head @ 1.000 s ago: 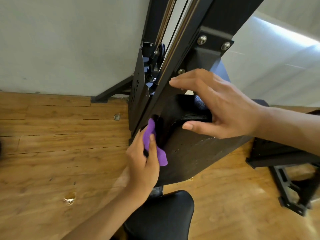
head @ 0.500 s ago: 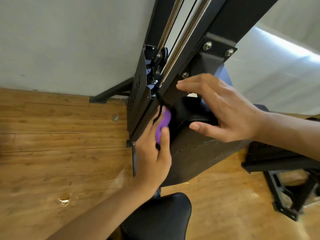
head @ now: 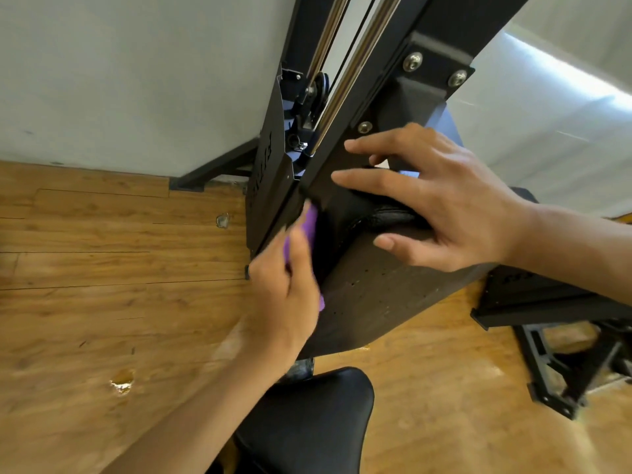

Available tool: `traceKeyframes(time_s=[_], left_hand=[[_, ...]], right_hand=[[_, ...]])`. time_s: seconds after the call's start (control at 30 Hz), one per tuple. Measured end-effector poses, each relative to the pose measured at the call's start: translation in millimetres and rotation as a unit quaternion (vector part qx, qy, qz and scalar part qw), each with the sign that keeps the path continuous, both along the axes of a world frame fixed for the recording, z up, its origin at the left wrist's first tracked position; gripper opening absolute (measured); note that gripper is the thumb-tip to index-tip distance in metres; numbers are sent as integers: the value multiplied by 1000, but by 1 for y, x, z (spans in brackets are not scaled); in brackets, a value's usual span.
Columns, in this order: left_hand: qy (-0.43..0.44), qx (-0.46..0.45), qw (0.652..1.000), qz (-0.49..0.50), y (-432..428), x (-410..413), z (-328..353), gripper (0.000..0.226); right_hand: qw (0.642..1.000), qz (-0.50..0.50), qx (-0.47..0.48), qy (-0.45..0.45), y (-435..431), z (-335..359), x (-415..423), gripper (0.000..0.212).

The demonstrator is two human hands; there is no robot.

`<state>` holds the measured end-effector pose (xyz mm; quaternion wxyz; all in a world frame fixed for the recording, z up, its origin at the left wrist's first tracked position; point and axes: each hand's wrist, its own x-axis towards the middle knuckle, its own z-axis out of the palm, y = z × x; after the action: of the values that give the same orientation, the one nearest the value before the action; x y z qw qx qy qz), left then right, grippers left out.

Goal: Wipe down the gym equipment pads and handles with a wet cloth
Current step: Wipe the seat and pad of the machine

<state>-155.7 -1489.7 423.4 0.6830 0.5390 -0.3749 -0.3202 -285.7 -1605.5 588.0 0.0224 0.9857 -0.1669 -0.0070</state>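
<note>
The left hand (head: 287, 295) is gripping a purple cloth (head: 310, 222), fingers curled round it, and is pressing it into the narrow slot between the black frame post (head: 458, 25) and the near edge of the pad (head: 386, 215). The right hand (head: 455, 206), just to its right, is lying wide on that pad and holding nothing, with fingers spread almost straight over the top and the thumb against the backing board (head: 376, 302). The likely trouble is sitting in the slot itself. The cloth may be catching on the thin cover plate (head: 270, 186) to the left of the knuckles, the knuckles may be scraping on its metal edge, and if the pad is free to swing under the right hand it could be pinching the left fingers. Above the left hand the steel rods (head: 345, 73) and a pulley (head: 319, 88) are running upward, and a dripping cloth could be wetting them. Post and plate are crowding the slot, and the right hand is covering pad surface that is not yet reachable. Below the left wrist a black seat (head: 307, 422) is showing. A wooden floor (head: 102, 268) is spreading to the left, and another black frame (head: 547, 302) is standing beyond the right wrist.
</note>
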Motion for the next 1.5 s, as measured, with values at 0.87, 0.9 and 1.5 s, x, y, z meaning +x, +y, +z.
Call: traceKeyframes(time_s=[0.87, 0.9, 1.5], left_hand=[[-6, 33, 995, 98, 26, -31, -42, 25], [8, 44, 994, 96, 19, -28, -29, 29], [-47, 7, 994, 98, 11, -18, -3, 30]], right_hand=[[1000, -8, 14, 1, 0, 0, 2, 64], [1000, -9, 8, 2, 0, 0, 2, 65], [1000, -6, -7, 3, 0, -3, 0, 66]])
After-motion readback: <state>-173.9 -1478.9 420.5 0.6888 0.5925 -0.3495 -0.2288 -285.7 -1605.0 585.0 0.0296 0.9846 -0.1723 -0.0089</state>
